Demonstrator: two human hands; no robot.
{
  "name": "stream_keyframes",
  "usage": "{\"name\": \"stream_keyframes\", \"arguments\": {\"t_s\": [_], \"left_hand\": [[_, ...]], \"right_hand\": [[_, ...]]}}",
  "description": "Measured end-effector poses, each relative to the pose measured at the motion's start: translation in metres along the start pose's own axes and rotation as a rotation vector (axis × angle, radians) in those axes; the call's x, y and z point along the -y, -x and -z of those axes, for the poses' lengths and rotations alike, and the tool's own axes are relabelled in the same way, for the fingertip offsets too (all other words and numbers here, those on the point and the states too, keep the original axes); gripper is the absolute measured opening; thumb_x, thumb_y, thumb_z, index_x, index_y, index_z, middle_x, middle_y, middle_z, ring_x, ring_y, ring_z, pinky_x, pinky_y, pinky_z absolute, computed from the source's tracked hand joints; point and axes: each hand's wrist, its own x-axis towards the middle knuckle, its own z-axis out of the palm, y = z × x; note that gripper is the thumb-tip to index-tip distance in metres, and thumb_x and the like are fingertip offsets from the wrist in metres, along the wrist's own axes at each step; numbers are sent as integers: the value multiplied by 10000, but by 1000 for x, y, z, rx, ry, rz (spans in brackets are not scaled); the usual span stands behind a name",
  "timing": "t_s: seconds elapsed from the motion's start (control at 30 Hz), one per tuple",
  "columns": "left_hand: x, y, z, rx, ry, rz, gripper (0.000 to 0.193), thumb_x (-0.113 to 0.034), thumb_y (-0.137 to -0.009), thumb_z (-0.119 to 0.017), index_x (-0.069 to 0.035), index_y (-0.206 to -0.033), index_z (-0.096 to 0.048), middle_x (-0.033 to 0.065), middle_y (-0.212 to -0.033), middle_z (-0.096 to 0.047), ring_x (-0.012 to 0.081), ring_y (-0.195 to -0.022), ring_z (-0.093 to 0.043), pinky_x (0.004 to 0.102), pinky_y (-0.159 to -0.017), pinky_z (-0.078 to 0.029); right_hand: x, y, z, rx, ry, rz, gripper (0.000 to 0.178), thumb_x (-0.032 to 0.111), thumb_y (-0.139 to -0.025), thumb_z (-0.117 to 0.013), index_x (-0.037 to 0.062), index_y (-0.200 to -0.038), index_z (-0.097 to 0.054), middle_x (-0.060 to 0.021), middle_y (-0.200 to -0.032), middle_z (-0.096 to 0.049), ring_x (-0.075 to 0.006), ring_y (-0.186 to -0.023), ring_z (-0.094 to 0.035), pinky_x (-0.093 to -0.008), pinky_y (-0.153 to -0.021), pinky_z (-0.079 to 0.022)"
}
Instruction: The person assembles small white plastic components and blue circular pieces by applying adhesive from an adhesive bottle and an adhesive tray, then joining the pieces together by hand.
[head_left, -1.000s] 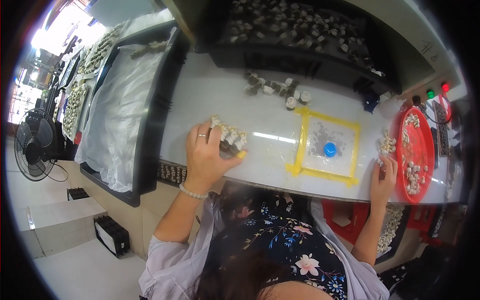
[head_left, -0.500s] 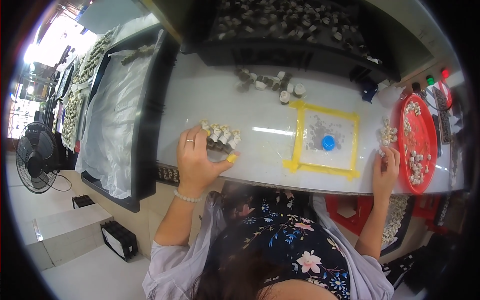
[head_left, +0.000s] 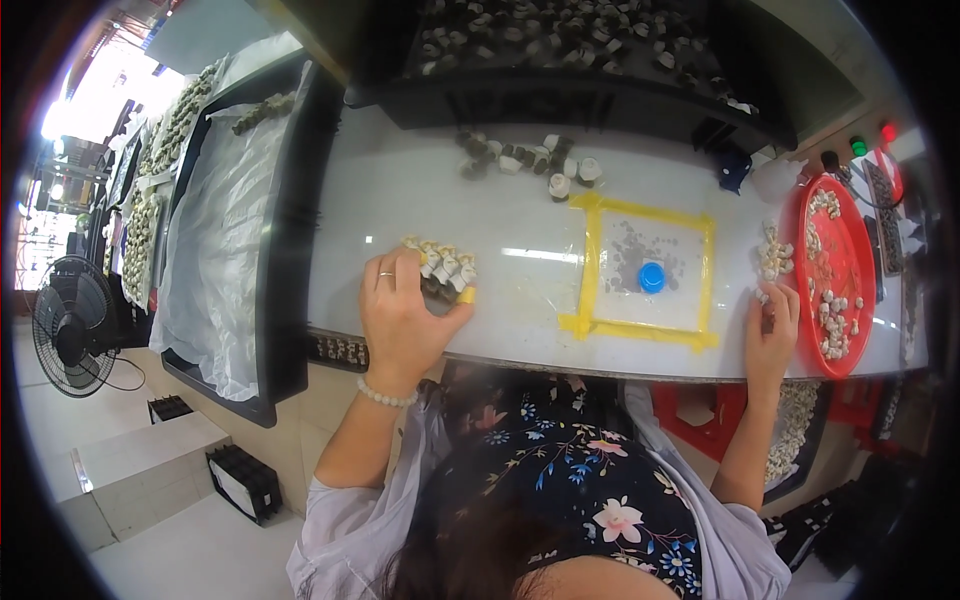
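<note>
Seemingly steadying a cluster of white-and-dark pieces (head_left: 447, 268) on the table, left of the yellow tape square (head_left: 588, 270), gripping it between the thumb and curled fingers of the left hand (head_left: 398, 310). Resting the right hand (head_left: 772, 325) right of the square, bending its fingers by a small pale piece (head_left: 762, 295); not showing whether pinching or merely touching. Probably calling for an even squeeze to keep the cluster together. Showing scattered white pieces in the red tray (head_left: 856, 255), farther right of the square; many white-and-dark ones in the black tray (head_left: 630, 100) beyond it; mostly plastic sheeting (head_left: 215, 250) in the lined tray (head_left: 285, 250), far left of it.
</note>
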Motion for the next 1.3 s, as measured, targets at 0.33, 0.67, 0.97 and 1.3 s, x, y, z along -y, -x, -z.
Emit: {"name": "stream_keyframes", "arguments": {"t_s": [0.33, 0.67, 0.97, 1.3], "left_hand": [[2, -4, -2, -55, 67, -31, 525, -175, -575, -778, 15, -987, -514, 165, -942, -562, 343, -901, -511, 415, -772, -456], [13, -8, 79, 53, 387, 293, 434, -149, -558, -762, -13, -904, -537, 118, -831, -583, 228, -762, -575, 320, -683, -474], [232, -142, 141, -156, -153, 488, 435, -354, -689, -724, -4, -885, -555, 130, -756, -597, 224, -669, -571, 340, -630, -463], [330, -211, 83, -32, -376, 599, 607, -459, -657, -686, 40, -982, -568, 224, -953, -644, 361, -943, -611, 392, -809, -476]], "right_hand": [[-5, 2, 3, 51, -25, -25, 251, -4, -831, -568, 22, -1080, -571, -97, -1067, -508, -174, -775, -516, -270, -626, -446], [-2, 3, -2, 3, -70, 9, 238, -25, -828, -550, 13, -1062, -562, -73, -1035, -499, -144, -734, -464, -251, -619, -410], [-3, -1, -1, 16, -75, 3, 248, -40, -828, -533, 11, -1070, -553, -72, -1026, -491, -136, -723, -453, -243, -611, -402], [-6, 5, -3, 25, -2, -23, 263, -50, -817, -526, 2, -1074, -550, -98, -1071, -476, -158, -738, -477, -256, -626, -420]]}}
